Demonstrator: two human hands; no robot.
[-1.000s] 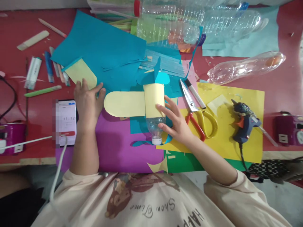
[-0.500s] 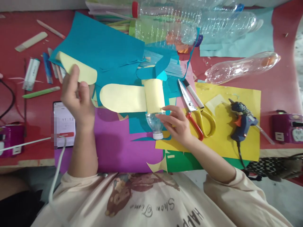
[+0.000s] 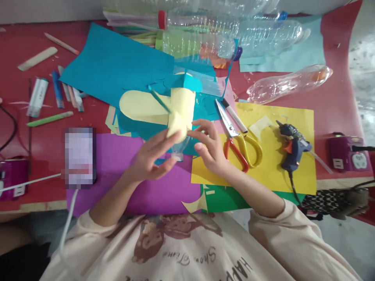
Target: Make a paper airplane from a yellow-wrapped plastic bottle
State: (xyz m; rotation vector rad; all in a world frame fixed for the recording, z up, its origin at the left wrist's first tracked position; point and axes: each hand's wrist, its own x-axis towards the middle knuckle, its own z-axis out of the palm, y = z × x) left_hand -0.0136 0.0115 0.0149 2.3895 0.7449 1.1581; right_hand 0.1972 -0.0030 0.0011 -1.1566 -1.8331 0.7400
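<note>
A small clear plastic bottle [image 3: 177,157] lies with its cap end toward me, its body wrapped in pale yellow paper [image 3: 183,101]. One rounded yellow flap [image 3: 143,106] extends to the left of it. My left hand [image 3: 152,156] has its fingers on the end of a second yellow paper piece [image 3: 178,127], over the bottle's shoulder. The blue underside of this piece shows almost edge-on, slanting up to the left. My right hand [image 3: 212,146] is at the bottle's right side, fingers apart, fingertips touching the edge of the paper. A blue paper part [image 3: 191,82] stands at the far end.
Scissors [image 3: 234,136] and a marker [image 3: 235,115] lie right of the bottle, with a glue gun [image 3: 293,146] farther right on yellow paper. Larger clear bottles [image 3: 202,39] lie at the back. On the left are a phone [image 3: 80,156], a cable and several pens [image 3: 49,119].
My left hand has moved right and toward me, bringing the second yellow paper piece onto the bottle's shoulder. My right hand stays beside the bottle. The view has shifted slightly.
</note>
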